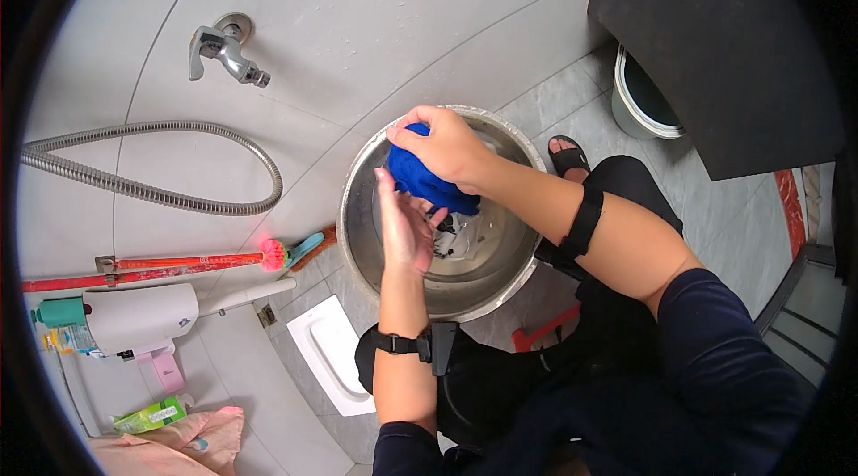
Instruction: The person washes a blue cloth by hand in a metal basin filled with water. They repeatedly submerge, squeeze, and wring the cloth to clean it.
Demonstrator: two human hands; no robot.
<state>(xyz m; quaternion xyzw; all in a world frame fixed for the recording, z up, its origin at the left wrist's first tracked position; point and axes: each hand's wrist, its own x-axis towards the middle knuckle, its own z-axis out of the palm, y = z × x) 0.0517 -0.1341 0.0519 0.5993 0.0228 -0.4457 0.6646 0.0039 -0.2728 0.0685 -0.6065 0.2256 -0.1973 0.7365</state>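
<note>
Over a round metal basin (355, 272), my right hand (444, 147) is closed round a bunched blue cloth (413, 174). Just below it, my left hand (411, 233) is turned with its bare palm showing, thumb and fingers apart, close against the cloth's lower edge. Whether its fingertips touch the cloth is hard to tell. Cloudy water (490, 248) lies in the basin. Something white with black parts (456, 239) shows in it beneath my hands; its kind cannot be made out.
A metal tap (230, 51) and a flexible metal hose (161, 192) are on the wall at the left. Below them are a red-handled pink brush (271, 254) and a white tray-like object (308, 333). A bucket (639, 101) stands at the far right beside a dark panel (724, 38).
</note>
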